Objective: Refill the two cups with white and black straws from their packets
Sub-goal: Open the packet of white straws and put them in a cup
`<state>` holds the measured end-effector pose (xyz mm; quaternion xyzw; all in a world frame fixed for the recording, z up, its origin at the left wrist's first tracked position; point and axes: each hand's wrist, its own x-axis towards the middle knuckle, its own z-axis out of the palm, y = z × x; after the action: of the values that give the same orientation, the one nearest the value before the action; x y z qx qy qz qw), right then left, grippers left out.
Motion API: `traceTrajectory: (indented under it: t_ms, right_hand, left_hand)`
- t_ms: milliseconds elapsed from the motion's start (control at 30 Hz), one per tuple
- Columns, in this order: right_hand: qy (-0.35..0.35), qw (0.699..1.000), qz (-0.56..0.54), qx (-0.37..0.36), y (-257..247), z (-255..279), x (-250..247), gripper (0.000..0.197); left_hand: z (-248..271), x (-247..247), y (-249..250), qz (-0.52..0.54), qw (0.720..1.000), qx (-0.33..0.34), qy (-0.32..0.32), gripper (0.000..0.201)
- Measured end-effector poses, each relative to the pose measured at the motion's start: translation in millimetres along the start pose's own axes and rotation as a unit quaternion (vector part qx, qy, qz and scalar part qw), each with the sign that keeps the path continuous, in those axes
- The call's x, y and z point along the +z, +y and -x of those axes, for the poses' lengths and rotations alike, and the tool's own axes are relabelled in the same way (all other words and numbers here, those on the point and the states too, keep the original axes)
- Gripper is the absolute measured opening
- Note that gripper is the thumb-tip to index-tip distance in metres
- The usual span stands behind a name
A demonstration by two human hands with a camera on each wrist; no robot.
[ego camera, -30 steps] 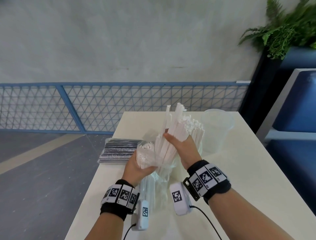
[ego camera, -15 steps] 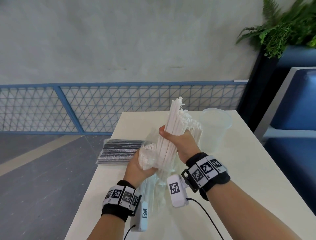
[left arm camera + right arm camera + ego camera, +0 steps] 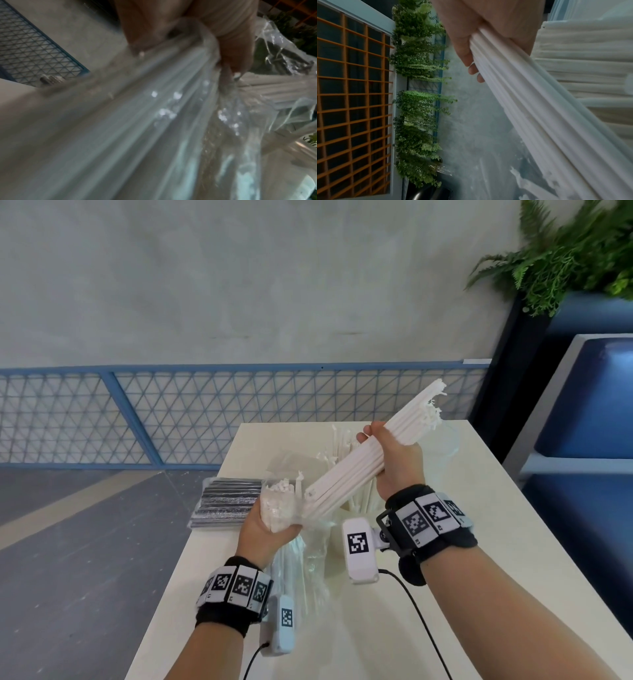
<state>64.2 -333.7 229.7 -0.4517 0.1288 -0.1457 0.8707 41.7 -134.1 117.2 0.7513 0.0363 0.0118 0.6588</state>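
Observation:
My right hand (image 3: 394, 460) grips a bundle of white straws (image 3: 363, 460) lifted clear of the packet and slanting up to the right; the same bundle of white straws (image 3: 539, 108) fills the right wrist view. My left hand (image 3: 270, 529) holds the clear packet of white straws (image 3: 284, 508) by its open top, seen close as the packet (image 3: 171, 121) in the left wrist view. A cup holding white straws (image 3: 346, 453) stands behind my right hand. An empty clear cup (image 3: 445, 446) stands at the far right, half hidden. The packet of black straws (image 3: 226, 503) lies at the table's left edge.
The cream table (image 3: 462, 559) is narrow, with floor dropping off at its left edge. A blue mesh fence (image 3: 171, 419) runs behind it. A dark planter with ferns (image 3: 565, 258) and a blue seat (image 3: 589, 412) stand to the right.
My right hand has pulled the bundle of white straws up out of the packet and tipped it to the right, towards the cups. The left hand has kept holding the packet.

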Motion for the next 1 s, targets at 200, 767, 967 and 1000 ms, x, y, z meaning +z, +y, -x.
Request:
traceTrajectory:
  t_ms: [200, 767, 967, 1000]
  right_hand:
    - [0.03, 0.987, 0.017, -0.158, -38.1, -5.3, -3.3, 0.014]
    - [-0.119, 0.878, 0.357, -0.296, 13.7, -8.5, -13.9, 0.027]
    - [-0.143, 0.831, 0.489, -0.222, 32.0, -18.8, -21.7, 0.03]
    - [-0.135, 0.824, 0.499, -0.234, 30.9, -20.5, -22.8, 0.026]
  left_hand:
    - [-7.4, -4.1, -2.1, 0.023, 0.999, -0.003, 0.034, 0.066]
    - [-7.5, 7.0, -2.3, 0.051, 0.998, 0.03, 0.033, 0.068]
    - [-4.7, 8.0, -0.2, 0.059, 0.998, 0.023, 0.024, 0.067]
    - [-3.8, 7.9, 0.0, 0.06, 0.998, 0.022, 0.024, 0.064]
